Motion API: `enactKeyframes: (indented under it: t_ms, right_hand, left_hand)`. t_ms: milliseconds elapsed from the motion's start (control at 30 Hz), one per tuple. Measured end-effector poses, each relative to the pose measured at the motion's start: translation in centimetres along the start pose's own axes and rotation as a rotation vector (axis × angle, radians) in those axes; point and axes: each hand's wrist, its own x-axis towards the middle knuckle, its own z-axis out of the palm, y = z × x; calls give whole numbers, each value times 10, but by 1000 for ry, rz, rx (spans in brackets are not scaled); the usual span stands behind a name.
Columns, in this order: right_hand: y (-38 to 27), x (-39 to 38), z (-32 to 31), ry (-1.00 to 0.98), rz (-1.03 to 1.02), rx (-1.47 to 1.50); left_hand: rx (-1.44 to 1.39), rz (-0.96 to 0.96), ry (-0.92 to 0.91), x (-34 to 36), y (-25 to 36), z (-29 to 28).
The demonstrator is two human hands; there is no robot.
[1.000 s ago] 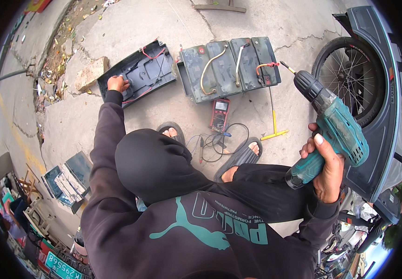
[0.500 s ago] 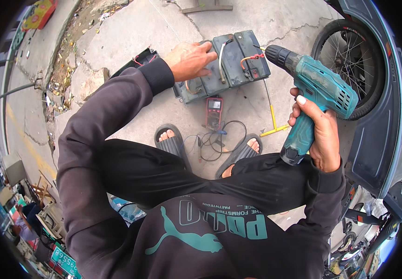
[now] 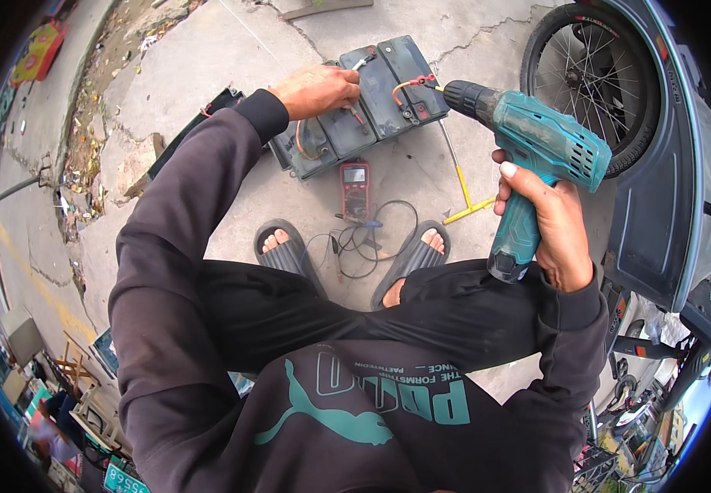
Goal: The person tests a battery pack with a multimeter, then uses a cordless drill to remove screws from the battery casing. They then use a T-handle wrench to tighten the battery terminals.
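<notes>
My right hand (image 3: 549, 214) grips a teal and black cordless drill (image 3: 540, 140), its front end pointing left beside a red-and-orange lead on the batteries. My left hand (image 3: 316, 90) is over the row of dark grey batteries (image 3: 397, 82), fingers curled near the short jumper cables; what they hold is hidden. A red multimeter (image 3: 355, 191) lies below the batteries with looped test leads (image 3: 372, 238). A yellow-handled T-shaped tool (image 3: 466, 197) lies right of it. A black plastic case (image 3: 175, 152) at the left is partly behind my left arm.
A spoked wheel (image 3: 577, 82) and dark vehicle body (image 3: 651, 205) stand at the right. Broken concrete and litter (image 3: 133, 164) run along the left. A person (image 3: 60, 427) is at the lower left among clutter. My sandalled feet (image 3: 281, 246) are below the batteries.
My left hand has moved from inside the plastic case rightward onto the batteries. My right hand and drill have shifted slightly up and left in view.
</notes>
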Motion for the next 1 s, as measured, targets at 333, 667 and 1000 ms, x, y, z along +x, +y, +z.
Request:
enactKeyframes:
  t_ms: [333,667,1000]
  right_hand:
    - [3,-3,1,1,-7,-55]
    - [4,2,4,-20,-10,-66]
    - [-1,0,9,-31,-12,-46]
  left_hand:
    - [36,30,58,-1,-8,0]
    - [109,-3,80,-9,-1,2]
    - [122,29,73,-12,3,4]
